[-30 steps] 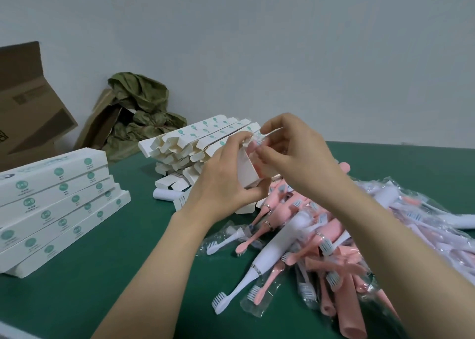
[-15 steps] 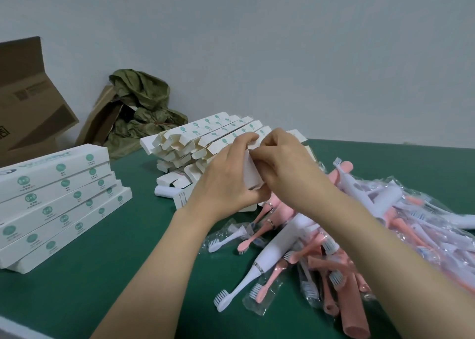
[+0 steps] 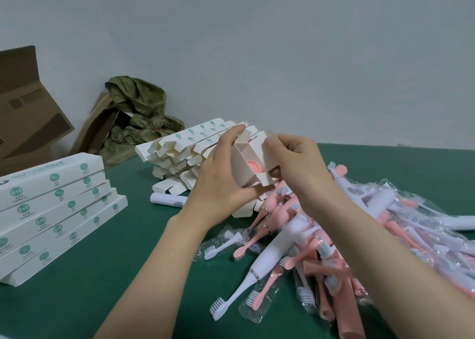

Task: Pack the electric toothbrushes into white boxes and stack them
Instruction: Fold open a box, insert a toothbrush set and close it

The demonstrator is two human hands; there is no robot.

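Head view: the left hand curls round a white box, thumb underneath and fingers over the top. The right hand pinches the box's open end flap. The box is held in the air between the hands, above the green table, and the round butt of a pink toothbrush shows inside its open end.

The widest bare stretch of table lies between the left forearm and a slanted stack of closed boxes at the left. To the right a heap of bagged toothbrushes crowds the table under the right forearm. Just behind the hands sits a pile of empty boxes with their flaps open, and a white handle lies at its foot. A cardboard carton and an olive cloth stand by the wall at the far left.
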